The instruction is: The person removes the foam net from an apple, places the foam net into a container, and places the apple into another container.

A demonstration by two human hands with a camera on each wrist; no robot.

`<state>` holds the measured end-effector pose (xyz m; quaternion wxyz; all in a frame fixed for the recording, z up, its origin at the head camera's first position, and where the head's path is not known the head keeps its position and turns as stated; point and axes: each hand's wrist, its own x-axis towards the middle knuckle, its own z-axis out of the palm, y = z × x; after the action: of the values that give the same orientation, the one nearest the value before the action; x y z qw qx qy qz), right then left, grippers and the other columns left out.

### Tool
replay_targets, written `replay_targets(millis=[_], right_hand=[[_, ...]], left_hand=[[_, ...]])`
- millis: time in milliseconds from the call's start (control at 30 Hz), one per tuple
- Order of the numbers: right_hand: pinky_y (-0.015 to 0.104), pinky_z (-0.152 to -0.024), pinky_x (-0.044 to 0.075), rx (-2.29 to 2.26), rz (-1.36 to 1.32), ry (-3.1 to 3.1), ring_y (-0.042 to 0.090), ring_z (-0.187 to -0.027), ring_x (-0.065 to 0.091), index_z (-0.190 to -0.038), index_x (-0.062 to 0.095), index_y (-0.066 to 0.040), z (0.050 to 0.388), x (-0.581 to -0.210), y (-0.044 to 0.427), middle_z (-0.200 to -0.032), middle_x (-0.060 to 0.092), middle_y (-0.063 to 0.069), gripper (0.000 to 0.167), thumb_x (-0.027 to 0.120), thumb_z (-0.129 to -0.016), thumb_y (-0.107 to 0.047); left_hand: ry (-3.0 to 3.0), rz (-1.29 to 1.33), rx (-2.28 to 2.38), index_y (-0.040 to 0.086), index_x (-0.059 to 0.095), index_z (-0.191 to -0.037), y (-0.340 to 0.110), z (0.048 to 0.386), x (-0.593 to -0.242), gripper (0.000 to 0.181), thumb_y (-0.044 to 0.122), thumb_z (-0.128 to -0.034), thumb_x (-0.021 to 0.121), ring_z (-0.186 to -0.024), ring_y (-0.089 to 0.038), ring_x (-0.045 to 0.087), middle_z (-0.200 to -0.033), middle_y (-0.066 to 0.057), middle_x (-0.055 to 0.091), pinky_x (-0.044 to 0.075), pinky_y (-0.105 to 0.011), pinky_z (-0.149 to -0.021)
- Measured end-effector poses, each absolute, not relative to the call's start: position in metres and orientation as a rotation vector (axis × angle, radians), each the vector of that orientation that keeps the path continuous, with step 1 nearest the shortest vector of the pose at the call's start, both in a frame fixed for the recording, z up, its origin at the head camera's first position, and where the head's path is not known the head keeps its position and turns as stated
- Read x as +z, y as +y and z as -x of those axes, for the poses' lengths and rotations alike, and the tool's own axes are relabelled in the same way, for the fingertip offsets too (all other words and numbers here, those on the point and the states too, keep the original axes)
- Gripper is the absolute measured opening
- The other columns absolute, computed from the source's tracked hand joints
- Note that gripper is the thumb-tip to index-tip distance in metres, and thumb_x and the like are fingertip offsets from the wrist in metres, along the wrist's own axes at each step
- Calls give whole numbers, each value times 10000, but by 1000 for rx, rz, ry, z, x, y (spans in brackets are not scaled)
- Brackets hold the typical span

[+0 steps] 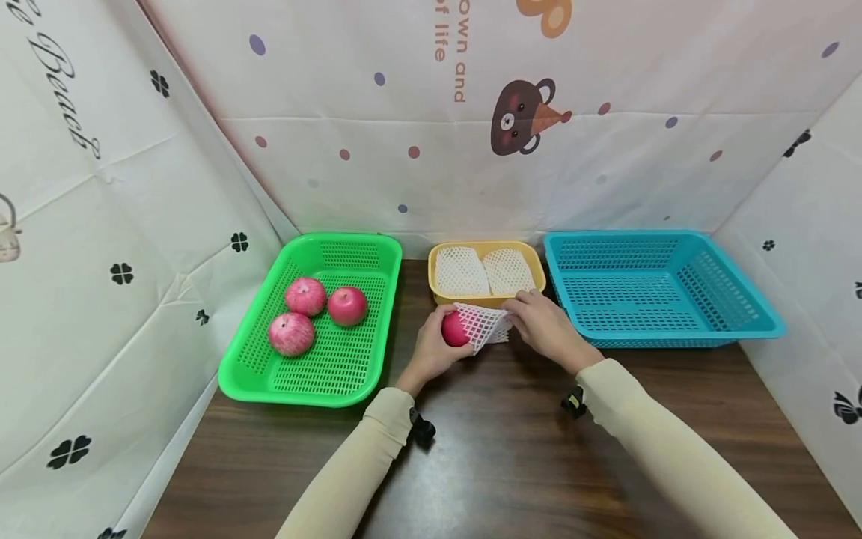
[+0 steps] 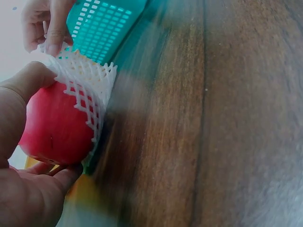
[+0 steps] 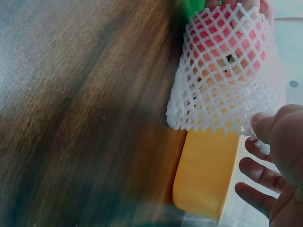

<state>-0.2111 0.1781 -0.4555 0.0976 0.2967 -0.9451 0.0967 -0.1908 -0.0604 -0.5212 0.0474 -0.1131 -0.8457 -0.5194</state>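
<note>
A red apple [image 2: 57,125] sits partly inside a white foam net sleeve [image 3: 222,71], just in front of the yellow basket. My left hand [image 1: 434,346] grips the apple from its bare side, thumb and fingers on opposite sides of it. With thumb and forefinger, my right hand [image 1: 544,323] pinches the sleeve's free edge, while its other fingers stand apart from the net in the right wrist view. The net's far end hangs open beyond the apple.
A green basket [image 1: 232,374] on the left holds several red apples [image 1: 292,334]. Two flat foam nets [image 1: 461,271] lie in the yellow basket [image 1: 486,301] at the back. A blue basket [image 1: 633,299] stands at the right on the brown table [image 1: 512,464], before a printed cloth backdrop [image 1: 377,172].
</note>
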Motion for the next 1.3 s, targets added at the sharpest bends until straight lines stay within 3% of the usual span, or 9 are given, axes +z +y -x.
replay_targets(millis=[400, 667, 1300], right_hand=[[430, -787, 544, 265, -900, -2763, 268, -913, 616, -1112, 722, -84, 213, -444, 182, -982, 651, 69, 158, 732, -956, -105], [433, -778, 547, 261, -918, -2721, 284, -905, 630, -1115, 722, -58, 215, -440, 186, -968, 662, 95, 162, 727, -954, -79], [460, -789, 563, 305, -857, -2850, 314, -953, 643, -1155, 679, -10, 219, -408, 201, -1069, 679, 143, 165, 648, -1004, -70]], left_hand=[[-2516, 338, -1666, 102, 480, -1316, -66, 190, -523, 702, 174, -764, 907, -1155, -240, 600, -1316, -87, 587, 529, -385, -971], [-2502, 266, -1693, 101, 437, -1287, -70, 186, -524, 681, 221, -781, 877, -1080, -256, 643, -1241, -126, 614, 557, -392, -912], [-2581, 332, -1597, 117, 449, -1296, -73, 189, -525, 672, 238, -793, 877, -1082, -276, 655, -1257, -132, 649, 565, -402, -902]])
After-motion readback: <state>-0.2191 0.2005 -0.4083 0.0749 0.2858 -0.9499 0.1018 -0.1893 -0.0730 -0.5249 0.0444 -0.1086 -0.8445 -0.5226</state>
